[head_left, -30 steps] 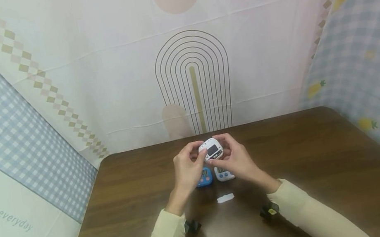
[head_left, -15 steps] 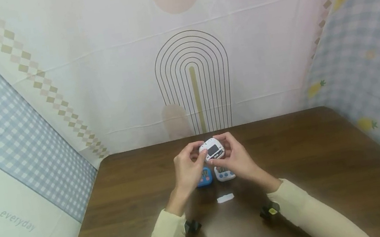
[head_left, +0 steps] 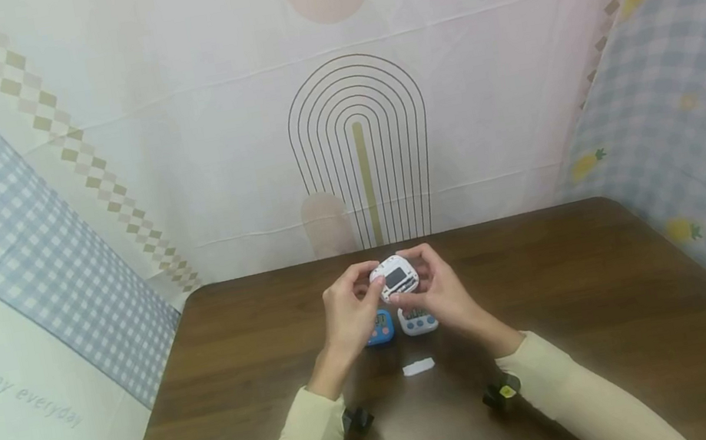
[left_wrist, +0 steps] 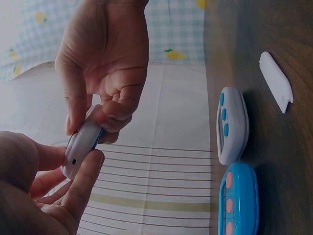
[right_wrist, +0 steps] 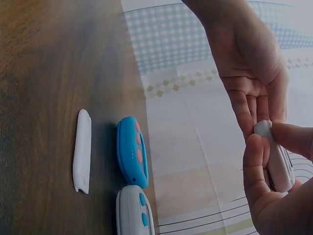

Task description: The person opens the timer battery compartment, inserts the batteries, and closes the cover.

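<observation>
Both hands hold a small white timer (head_left: 395,279) above the table, its back with a dark open compartment facing up. My left hand (head_left: 348,314) pinches its left edge, and the timer (left_wrist: 80,147) sits between thumb and fingers. My right hand (head_left: 438,293) grips its right side, with the timer (right_wrist: 276,159) edge-on in the right wrist view. Below the hands lie a blue timer (head_left: 380,328) and a white timer with blue buttons (head_left: 418,322). A small white cover piece (head_left: 418,368) lies nearer to me.
The brown wooden table (head_left: 619,300) is enclosed by patterned cloth walls (head_left: 359,133) at the back and both sides. The blue timer (left_wrist: 242,200), the white timer (left_wrist: 230,125) and the cover (left_wrist: 276,81) lie close together on the table.
</observation>
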Demonstrator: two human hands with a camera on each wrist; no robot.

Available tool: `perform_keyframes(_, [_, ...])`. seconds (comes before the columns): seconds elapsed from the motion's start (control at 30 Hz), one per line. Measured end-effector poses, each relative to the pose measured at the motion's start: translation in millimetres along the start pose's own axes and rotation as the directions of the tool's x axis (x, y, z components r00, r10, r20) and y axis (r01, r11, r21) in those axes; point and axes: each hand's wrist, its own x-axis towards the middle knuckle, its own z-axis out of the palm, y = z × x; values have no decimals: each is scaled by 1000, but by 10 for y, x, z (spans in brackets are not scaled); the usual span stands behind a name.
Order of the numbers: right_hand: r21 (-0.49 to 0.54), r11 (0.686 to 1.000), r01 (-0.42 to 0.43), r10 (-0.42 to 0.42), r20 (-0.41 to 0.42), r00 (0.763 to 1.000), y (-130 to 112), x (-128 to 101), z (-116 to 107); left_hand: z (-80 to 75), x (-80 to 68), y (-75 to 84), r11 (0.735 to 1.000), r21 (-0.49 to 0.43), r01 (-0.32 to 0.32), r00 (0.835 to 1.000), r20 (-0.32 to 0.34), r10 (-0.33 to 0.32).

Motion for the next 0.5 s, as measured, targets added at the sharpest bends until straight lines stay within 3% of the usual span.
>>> perform_keyframes(0.5, [14,1000,-22,23,-16,1000,-3,-12,29,4,-4,-21,1000,-26,17,1000,14,-17])
